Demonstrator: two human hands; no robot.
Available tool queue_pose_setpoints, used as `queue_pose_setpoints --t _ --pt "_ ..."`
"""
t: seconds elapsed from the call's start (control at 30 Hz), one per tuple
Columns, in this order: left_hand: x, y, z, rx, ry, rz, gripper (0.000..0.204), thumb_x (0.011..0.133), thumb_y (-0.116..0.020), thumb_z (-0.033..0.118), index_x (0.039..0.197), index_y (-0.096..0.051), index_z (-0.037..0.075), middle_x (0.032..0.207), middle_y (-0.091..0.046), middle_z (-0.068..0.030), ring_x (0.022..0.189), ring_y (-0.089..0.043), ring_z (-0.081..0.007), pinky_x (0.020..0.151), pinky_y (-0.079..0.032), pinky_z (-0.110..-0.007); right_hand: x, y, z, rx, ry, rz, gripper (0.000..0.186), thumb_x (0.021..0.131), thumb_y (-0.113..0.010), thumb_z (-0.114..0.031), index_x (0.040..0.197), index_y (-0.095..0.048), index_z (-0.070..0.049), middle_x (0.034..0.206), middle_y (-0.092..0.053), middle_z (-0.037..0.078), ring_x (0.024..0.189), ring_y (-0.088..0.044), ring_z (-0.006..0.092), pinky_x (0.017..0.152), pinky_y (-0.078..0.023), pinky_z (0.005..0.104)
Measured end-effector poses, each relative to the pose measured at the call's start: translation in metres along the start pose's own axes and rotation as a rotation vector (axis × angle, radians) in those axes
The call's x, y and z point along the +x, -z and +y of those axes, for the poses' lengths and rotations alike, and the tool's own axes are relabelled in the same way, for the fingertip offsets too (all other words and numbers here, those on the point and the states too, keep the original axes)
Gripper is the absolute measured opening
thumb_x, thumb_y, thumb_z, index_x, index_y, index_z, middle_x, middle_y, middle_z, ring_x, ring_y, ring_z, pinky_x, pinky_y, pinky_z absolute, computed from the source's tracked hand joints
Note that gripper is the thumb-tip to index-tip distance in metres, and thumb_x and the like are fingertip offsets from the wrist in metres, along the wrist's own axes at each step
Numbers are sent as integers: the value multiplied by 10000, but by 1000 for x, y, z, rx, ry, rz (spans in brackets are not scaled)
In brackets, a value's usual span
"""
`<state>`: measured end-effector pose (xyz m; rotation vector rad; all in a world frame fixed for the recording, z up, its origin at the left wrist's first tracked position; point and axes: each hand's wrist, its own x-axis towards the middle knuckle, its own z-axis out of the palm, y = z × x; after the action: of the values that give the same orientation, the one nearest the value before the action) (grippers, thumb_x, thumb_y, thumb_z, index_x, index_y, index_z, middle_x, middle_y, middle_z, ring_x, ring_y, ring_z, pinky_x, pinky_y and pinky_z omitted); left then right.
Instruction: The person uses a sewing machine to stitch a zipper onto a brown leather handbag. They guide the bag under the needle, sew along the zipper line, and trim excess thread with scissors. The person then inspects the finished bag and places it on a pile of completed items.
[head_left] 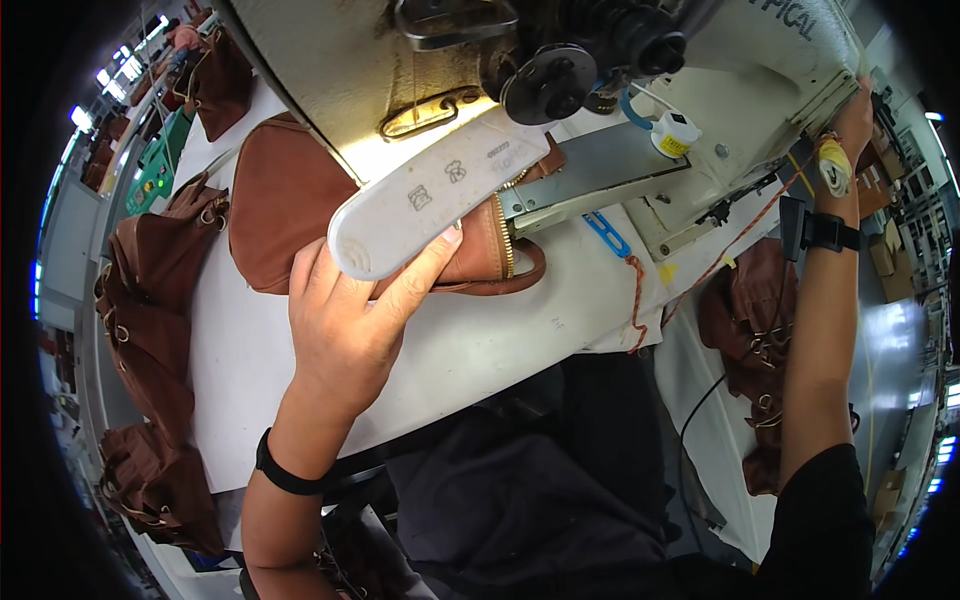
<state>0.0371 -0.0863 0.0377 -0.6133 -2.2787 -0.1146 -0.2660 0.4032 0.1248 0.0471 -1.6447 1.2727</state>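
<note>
A brown leather bag (275, 205) with a brass zipper lies around the narrow metal arm of a sewing machine (610, 170). Over the bag juts a long white rounded cover (400, 225), which hides part of it. My left hand (345, 330) grips the bag beside this cover; the thumb rests near the zipper, and some fingertips are hidden. At the machine's far right end is my right hand (855, 120), partly behind the housing. Its fingers are out of sight, so what it touches cannot be told.
More brown bags (150, 340) are piled along the table's left edge, and others (750, 320) hang at the right. A blue plastic tool (607, 235) with an orange cord (637, 300) lies by the machine's base. A white-capped bottle (675, 133) stands on the machine.
</note>
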Motion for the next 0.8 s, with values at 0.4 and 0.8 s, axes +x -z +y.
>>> queue_pose_setpoints --t 0.4,0.8 --pt "-1 -1 6 39 18 -20 505 756 -805 -19 1233 -775 145 1183 -710 -74 943 -660 -250 815 -518 -362 -7 1 -17 39 -90 0 617 1071 -451 -492 1162 -702 64 1023 -758 176 894 -719 252 842 -533 385" --pt "5 -6 1 -32 -8 41 535 701 -802 -49 1210 -776 114 1130 -709 -98 831 -673 -247 736 -547 -361 28 21 70 -257 391 -58 509 1124 -407 -445 1240 -626 0 1084 -744 180 961 -734 294 879 -547 394"
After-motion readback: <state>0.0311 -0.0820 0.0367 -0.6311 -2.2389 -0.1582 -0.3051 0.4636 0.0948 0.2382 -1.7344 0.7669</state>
